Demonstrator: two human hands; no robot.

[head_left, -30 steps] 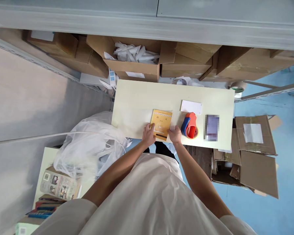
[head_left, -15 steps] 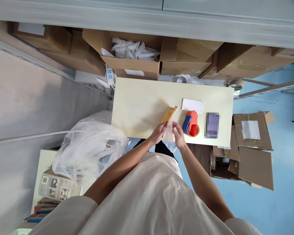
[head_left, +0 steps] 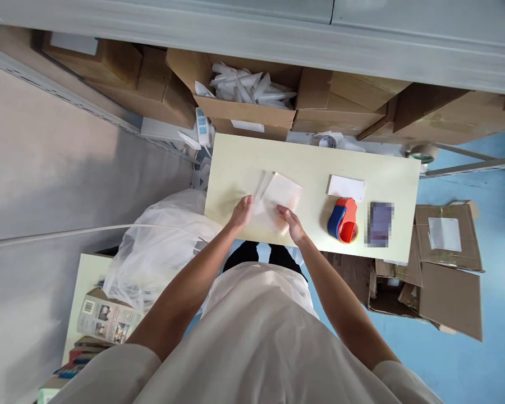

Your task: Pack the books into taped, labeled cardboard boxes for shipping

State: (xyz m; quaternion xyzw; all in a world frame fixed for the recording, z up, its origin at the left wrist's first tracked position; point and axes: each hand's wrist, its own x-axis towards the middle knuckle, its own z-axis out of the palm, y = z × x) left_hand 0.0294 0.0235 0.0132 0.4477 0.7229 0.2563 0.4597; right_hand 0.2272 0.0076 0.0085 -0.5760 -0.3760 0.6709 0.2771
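A pale, thin book (head_left: 280,193) lies at a slant on the cream table, its cover looking blank. Clear film (head_left: 255,184) shows faintly along its left side. My left hand (head_left: 241,213) is beside the film with its fingers drawn together; whether it pinches the film's edge is hard to see. Over the book's lower right part, my right hand (head_left: 293,225) rests with fingers stretched out, touching the cover. To the right stands a red and blue tape dispenser (head_left: 343,220), below a small white pad (head_left: 347,188).
The table (head_left: 387,174) also bears a blurred purple item (head_left: 380,224). Behind it stand cardboard boxes, one box (head_left: 248,109) filled with white pieces. A power strip (head_left: 202,128) hangs at the back left. A plastic bag (head_left: 160,247) bulges at left; opened cartons (head_left: 450,297) lie at right.
The book was held up on edge with its yellow cover showing; now it lies flat, pale side up, further left. My hands have moved apart, and the view has shifted slightly.
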